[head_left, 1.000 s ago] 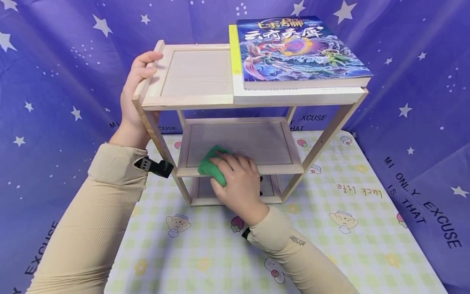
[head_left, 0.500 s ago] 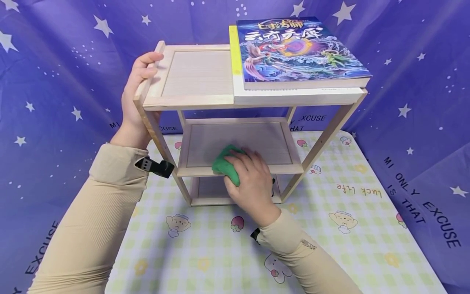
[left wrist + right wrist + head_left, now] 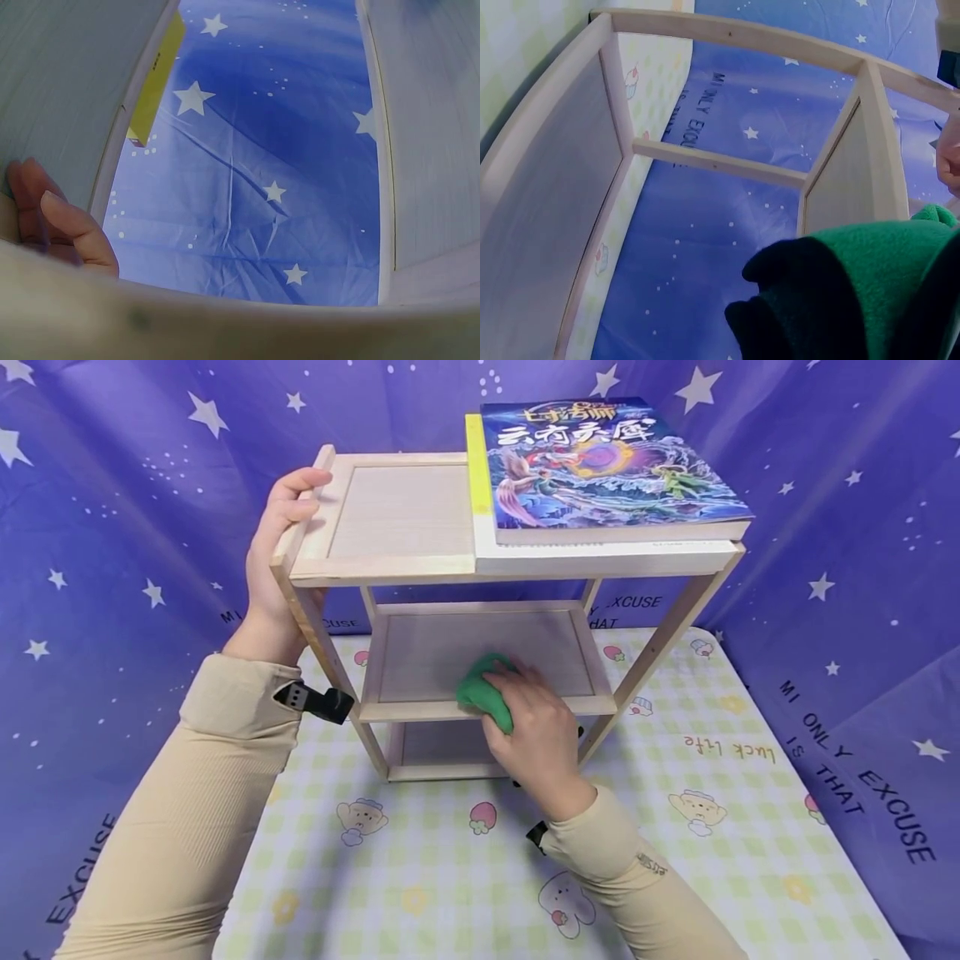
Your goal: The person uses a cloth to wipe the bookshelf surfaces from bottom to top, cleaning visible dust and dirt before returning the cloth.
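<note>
A small wooden shelf rack (image 3: 401, 564) with three tiers stands on the table. My left hand (image 3: 273, 556) grips the top of its left side, fingertips over the raised side rail and the rest of the hand outside. In the left wrist view, fingers (image 3: 71, 221) show beneath the top board. My right hand (image 3: 538, 735) holds a bunched green cloth (image 3: 483, 689) against the front edge of the middle shelf (image 3: 420, 647). The right wrist view has the fuzzy green cloth (image 3: 885, 262) close up, with dark shapes in front of it.
On the top tier's right half lies a book with a colourful cover (image 3: 622, 477), on a white book with a yellow strip (image 3: 477, 468). A checked tablecloth (image 3: 420, 860) covers the table. Blue star-print curtains (image 3: 135, 527) hang behind and at both sides.
My right hand has slid the green cloth rightward along the middle shelf's front edge. The left hand keeps its grip on the rack's side. The books stay put on top.
</note>
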The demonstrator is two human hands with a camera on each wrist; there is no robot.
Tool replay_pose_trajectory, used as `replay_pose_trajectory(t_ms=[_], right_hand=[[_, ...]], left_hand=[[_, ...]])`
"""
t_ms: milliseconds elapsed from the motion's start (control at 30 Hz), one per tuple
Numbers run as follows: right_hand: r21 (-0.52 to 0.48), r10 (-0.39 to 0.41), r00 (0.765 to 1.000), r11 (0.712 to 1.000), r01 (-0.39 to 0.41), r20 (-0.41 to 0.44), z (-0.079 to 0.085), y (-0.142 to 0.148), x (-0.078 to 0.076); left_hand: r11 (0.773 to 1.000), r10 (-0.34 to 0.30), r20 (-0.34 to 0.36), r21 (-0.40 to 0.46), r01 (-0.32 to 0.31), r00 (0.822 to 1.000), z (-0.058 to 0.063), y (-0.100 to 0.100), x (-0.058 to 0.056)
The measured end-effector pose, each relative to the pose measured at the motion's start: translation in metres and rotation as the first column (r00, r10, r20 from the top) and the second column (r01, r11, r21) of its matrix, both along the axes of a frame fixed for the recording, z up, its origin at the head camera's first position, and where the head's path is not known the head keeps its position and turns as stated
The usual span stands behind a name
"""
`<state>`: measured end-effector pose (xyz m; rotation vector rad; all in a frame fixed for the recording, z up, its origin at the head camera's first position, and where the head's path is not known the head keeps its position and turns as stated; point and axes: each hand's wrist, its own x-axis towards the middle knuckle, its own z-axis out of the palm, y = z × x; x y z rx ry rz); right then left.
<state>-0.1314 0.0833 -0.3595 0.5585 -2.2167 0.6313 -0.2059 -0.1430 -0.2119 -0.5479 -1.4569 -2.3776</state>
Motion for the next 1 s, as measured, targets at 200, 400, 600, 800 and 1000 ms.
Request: replay_pose_trajectory(t_ms=[200,400,600,800,1000], right_hand=[[0.033,-0.047,0.998,0.998,0.046,0.034,0.003,0.007,0.002],[0.047,-0.072,0.992,0.997,0.067,0.101,0.006,0.013,0.003],[0.047,-0.067,0.988,0.997,0.061,0.139,0.008,0.019,0.002],[0.037,-0.072,0.989,0.997,0.068,0.126,0.007,0.026,0.001],[0.032,-0.078,0.989,0.997,0.075,0.125,0.007,0.031,0.001]], left_hand=[[1.0,0.004,-0.005,0.004,-0.004,1.0,0.001,0.001,0.0],[1.0,-0.004,0.007,0.022,0.004,1.0,0.003,0.001,0.003],[0.999,-0.001,0.008,0.032,0.001,1.0,0.003,0.001,0.003],[0.999,-0.016,0.018,0.043,0.015,1.0,0.005,0.002,0.004],[1.0,0.008,0.004,0.012,-0.008,1.0,0.002,0.002,0.003]])
